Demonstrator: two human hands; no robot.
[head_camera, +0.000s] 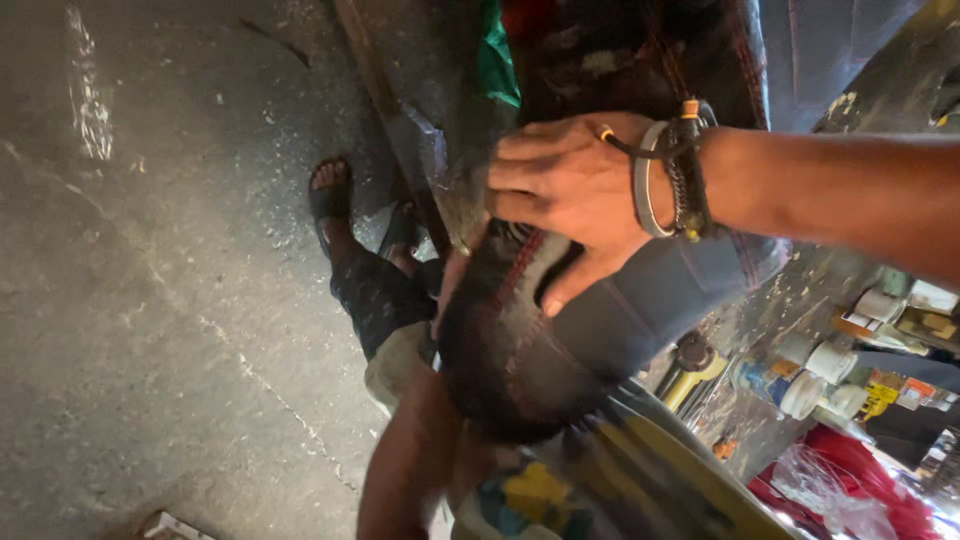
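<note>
My right hand (565, 185), with bangles and cord bands on the wrist, lies over the top of a dark rounded padded item (500, 350) with red stitching. Its fingers curl over the upper edge and its thumb presses on the item's face. A grey-blue section (650, 300) of the same item runs off to the right. My left hand (452, 280) comes up from below and grips the item's left edge, mostly hidden behind it; only a few fingers and a ring show. The picture is blurred, so I cannot tell what the item is.
Rough concrete floor (150, 300) fills the left. My feet in dark sandals (330, 195) stand by a dark plastic-covered sheet (430, 110). Several tins and jars (830, 370), a yellow-handled tool (695, 375) and a red bag (860, 480) crowd the lower right.
</note>
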